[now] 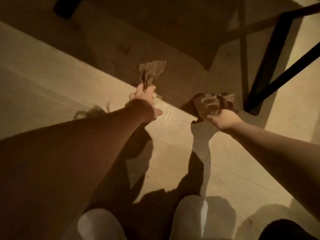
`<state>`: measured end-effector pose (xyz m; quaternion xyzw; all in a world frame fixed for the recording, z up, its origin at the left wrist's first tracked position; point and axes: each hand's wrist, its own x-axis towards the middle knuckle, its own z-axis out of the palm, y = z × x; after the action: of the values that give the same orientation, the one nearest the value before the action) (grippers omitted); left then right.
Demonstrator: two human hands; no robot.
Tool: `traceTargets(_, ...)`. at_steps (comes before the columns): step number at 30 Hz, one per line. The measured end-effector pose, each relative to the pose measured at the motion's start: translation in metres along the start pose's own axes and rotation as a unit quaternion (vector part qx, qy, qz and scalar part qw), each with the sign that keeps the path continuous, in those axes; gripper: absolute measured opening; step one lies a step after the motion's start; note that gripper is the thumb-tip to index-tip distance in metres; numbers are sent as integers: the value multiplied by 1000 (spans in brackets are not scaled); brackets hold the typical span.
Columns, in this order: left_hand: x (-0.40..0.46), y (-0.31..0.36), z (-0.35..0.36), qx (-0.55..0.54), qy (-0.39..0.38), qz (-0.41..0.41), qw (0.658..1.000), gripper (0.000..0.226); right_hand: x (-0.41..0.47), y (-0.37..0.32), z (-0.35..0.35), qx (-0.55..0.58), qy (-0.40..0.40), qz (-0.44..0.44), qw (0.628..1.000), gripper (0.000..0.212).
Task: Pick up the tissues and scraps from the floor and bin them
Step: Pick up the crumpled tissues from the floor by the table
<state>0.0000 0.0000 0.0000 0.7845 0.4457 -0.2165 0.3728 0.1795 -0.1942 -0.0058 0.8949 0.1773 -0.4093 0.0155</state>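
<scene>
The scene is dim and warm-lit. My left hand (143, 99) reaches forward over the floor and pinches the lower end of a crumpled tissue (152, 71), which lies in the shadow at the middle of the view. More pale crumpled paper (156, 99) shows under the same hand's fingers. To the right, my right hand (223, 119) is closed around a bunch of crumpled tissues (211, 103), held just above the floor. No bin is in view.
A pale tiled floor (173, 129) fills the view. Black metal furniture legs (270, 66) cross at the upper right, close to my right hand. A dark shadowed band runs across the top. My knees in light trousers (188, 217) are at the bottom.
</scene>
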Motion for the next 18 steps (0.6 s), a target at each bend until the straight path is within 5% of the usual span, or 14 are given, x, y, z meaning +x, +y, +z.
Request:
traceTargets(5,53,3,18,187,125,24,974,46,50,2,20,23,102,-24,994,117)
traceTargets(7,65,0,23,221,108,42,968,56,63,5,25,9,106,-41,994,121)
traceTargets(9,69,-2,25,233,102,48,966,62,68,4,25,-15,118,-44,992,107)
traceTargets(13,50,-15,34,197,144,63,968,34,57,-1,29,10,140,-31,990,62)
traceTargets(18,-30,-55,26,85,40,-30,995,41,-17,-18,17,31,43,-12,999,26)
